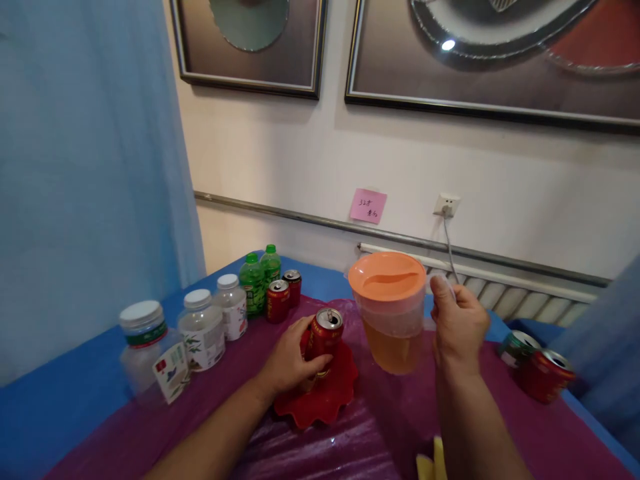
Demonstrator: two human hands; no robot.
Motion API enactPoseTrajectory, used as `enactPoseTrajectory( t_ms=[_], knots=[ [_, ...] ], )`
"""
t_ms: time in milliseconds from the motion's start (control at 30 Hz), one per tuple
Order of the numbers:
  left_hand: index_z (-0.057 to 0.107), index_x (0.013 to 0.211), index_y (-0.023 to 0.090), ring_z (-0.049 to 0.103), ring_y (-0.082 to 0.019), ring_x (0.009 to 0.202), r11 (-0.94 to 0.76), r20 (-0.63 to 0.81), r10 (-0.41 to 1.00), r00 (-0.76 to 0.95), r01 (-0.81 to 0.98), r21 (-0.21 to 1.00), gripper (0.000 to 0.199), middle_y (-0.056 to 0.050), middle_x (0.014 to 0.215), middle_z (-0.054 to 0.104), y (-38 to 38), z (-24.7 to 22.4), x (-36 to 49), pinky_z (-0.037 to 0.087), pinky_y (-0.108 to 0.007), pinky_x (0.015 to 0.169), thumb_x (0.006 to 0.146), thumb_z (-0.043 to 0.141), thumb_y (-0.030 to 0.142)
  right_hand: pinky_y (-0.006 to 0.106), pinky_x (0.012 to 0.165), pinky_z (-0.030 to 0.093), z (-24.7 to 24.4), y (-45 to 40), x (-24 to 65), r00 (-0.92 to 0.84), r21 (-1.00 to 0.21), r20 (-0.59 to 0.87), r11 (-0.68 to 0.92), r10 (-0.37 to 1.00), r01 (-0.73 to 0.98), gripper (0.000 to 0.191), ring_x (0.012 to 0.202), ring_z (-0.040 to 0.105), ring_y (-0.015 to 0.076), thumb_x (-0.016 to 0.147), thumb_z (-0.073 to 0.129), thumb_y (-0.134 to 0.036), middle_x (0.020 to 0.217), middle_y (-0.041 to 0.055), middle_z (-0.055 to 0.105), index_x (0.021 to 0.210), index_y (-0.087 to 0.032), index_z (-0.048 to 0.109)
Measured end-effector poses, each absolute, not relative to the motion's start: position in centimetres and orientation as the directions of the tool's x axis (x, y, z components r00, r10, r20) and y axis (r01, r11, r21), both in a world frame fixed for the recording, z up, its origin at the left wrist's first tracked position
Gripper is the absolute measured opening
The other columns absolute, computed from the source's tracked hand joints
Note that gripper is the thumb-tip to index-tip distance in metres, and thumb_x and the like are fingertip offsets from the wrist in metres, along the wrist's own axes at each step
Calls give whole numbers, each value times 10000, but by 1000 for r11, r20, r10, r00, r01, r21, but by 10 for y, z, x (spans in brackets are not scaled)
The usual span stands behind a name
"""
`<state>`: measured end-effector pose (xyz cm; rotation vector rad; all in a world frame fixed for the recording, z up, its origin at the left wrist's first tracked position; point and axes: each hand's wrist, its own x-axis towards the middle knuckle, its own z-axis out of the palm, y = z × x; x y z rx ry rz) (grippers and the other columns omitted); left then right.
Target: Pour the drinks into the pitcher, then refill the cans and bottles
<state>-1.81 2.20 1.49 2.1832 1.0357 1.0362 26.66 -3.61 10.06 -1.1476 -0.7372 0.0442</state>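
My left hand (291, 359) is wrapped round a red drink can (323, 343) whose top is opened. The can stands over a red dish with a scalloped rim (316, 415); whether its base touches the dish is hidden by my hand. To the right, my right hand (457, 323) grips the handle of a clear plastic pitcher (393, 327). An orange lid (387, 277) covers the pitcher, and amber liquid fills its lower part. It is held close to upright, beside the can and apart from it.
On the left stand clear jars with white lids (203, 330), green bottles (253, 283) and two red cans (278, 301). At right are a green can (519, 348) and a red can (547, 375). Something yellow (431, 461) shows at the front. Purple sheeting (390, 413) covers the table.
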Motion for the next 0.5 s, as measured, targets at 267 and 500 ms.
enactPoseTrajectory(
  t_ms=[267, 500],
  knots=[
    [503, 1418, 187, 561, -357, 1308, -587, 404, 798, 446, 429, 687, 828, -164, 1430, 597, 19, 13, -20, 409, -530, 1134, 689, 822, 415, 256, 486, 311, 94, -54, 270, 665, -837, 547, 363, 508, 410, 514, 503, 385, 105, 691, 777, -665, 523, -51, 458, 628, -181, 615],
    [554, 1370, 194, 571, -354, 1262, -629, 366, 763, 533, 479, 613, 775, -137, 1392, 624, 15, 15, -17, 399, -509, 1123, 664, 825, 366, 258, 474, 292, 100, -62, 280, 693, -852, 514, 204, 507, 483, 553, 541, 369, 108, 641, 777, -721, 537, -51, 438, 631, -186, 639]
  ],
)
